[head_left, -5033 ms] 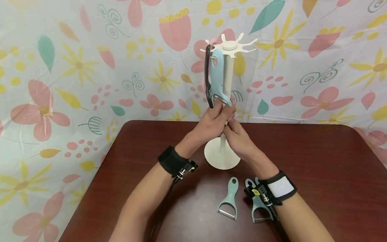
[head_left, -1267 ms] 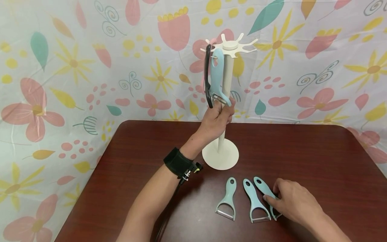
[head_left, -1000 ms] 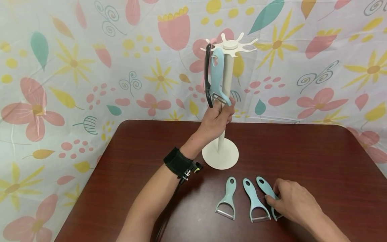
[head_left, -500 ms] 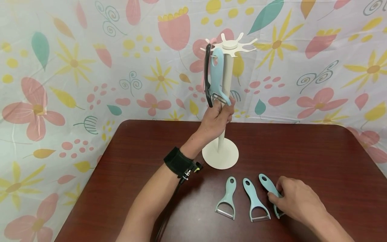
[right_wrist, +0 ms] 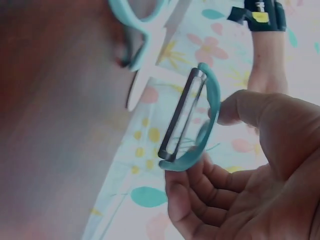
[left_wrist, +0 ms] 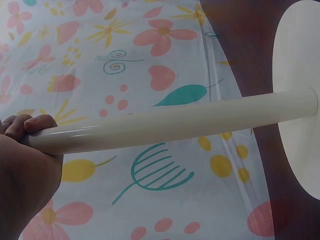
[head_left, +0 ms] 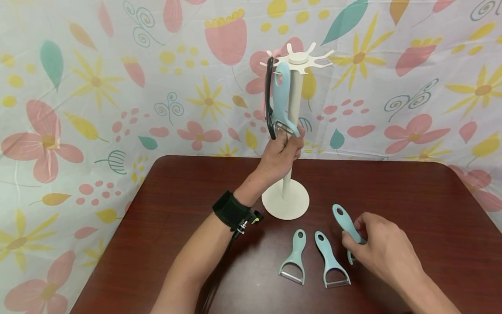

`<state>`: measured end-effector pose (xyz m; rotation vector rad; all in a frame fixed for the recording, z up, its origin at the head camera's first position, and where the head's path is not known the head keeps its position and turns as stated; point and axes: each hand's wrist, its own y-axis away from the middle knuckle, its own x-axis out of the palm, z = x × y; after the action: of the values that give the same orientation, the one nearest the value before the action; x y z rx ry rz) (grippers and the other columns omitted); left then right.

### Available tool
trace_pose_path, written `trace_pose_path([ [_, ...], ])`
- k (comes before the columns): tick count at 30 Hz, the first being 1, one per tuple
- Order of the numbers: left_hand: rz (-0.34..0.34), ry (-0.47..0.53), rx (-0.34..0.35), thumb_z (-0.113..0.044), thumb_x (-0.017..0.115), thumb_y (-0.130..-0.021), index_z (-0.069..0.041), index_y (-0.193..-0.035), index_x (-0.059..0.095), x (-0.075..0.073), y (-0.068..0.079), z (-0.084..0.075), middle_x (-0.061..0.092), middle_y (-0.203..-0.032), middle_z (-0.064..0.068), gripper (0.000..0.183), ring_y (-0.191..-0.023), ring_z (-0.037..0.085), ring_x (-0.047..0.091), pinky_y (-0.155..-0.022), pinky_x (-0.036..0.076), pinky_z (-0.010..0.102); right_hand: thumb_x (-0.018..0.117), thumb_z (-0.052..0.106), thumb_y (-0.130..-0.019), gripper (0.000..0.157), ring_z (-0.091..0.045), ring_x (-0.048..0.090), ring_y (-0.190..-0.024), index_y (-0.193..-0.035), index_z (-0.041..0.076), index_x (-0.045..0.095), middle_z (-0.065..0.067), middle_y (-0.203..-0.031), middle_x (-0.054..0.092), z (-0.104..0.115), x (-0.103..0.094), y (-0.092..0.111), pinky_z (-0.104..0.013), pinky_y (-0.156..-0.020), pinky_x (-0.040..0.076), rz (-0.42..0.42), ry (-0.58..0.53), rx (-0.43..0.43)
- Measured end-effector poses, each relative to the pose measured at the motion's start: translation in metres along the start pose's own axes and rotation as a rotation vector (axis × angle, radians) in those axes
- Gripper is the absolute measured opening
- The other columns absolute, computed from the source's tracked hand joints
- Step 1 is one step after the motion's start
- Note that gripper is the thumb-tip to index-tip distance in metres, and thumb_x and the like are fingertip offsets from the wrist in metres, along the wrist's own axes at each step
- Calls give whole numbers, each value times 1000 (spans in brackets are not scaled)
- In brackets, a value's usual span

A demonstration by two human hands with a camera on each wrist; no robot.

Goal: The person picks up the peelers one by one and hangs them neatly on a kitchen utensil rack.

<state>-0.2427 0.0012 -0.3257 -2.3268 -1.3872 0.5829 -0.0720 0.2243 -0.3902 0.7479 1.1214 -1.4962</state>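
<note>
My left hand (head_left: 279, 158) grips the pole of a white hanging stand (left_wrist: 180, 121), just below the utensils on it. On the stand's arms hang a light blue peeler (head_left: 280, 93), a black-handled utensil (head_left: 268, 93) seen edge-on, and something pink (head_left: 276, 53), mostly hidden. At the right, my right hand (head_left: 386, 248) pinches a light blue peeler (head_left: 345, 221) between thumb and fingers. In the right wrist view, this peeler's metal blade (right_wrist: 182, 115) faces the camera, and the peeler appears raised off the table. My fingers cover part of its lower end in the head view.
Two more peelers, a pale green one (head_left: 299, 244) and a light blue one (head_left: 326, 250), lie on the dark wooden table (head_left: 196, 187) left of my right hand. The stand's round base (head_left: 285, 205) sits behind them. A flowered cloth (head_left: 211, 87) hangs behind the table.
My right hand has left the stand's pole, taken hold of the rightmost peeler, and moved it away from me and slightly up. My left hand stays on the pole.
</note>
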Motion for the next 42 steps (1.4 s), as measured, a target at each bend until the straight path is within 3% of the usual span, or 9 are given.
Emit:
trace_pose_path([
  [12,-6,-18,-12,-29,36,-107,-5,-90,42,-1,2,-1,35,-67,10,30,-55,21,32,-56,32,26,76,28,-69,25,-10,40,-53,-80,18,56,7,-66,47,40,-17,-15,-31,-46,35,-230,-39,-151],
  [18,-11,-32,0,-28,35,-107,-5,-90,42,-2,3,-1,36,-67,10,29,-55,20,33,-56,33,27,76,27,-69,24,-6,45,-57,-83,16,59,9,-74,52,60,-28,-25,-27,-52,38,-340,-104,-196],
  [24,-21,-63,-10,-30,36,-107,-7,-93,44,-3,4,0,38,-67,9,28,-57,21,37,-57,35,27,75,25,-71,23,-5,46,-62,-85,15,60,10,-78,54,79,-39,-35,-19,-58,35,-392,-155,-220],
  [34,-24,-86,-4,-30,37,-108,-6,-86,44,-1,3,-2,38,-64,9,33,-55,21,36,-56,35,27,74,21,-71,23,-6,49,-66,-87,8,64,7,-78,59,97,-57,-47,-20,-61,38,-473,-187,-283],
  [42,-22,-84,18,-24,37,-108,-5,-92,45,-1,2,-1,39,-61,10,26,-55,22,36,-57,35,28,72,20,-73,26,-11,51,-66,-88,2,64,-1,-76,62,112,-70,-54,-22,-61,36,-557,-222,-323],
])
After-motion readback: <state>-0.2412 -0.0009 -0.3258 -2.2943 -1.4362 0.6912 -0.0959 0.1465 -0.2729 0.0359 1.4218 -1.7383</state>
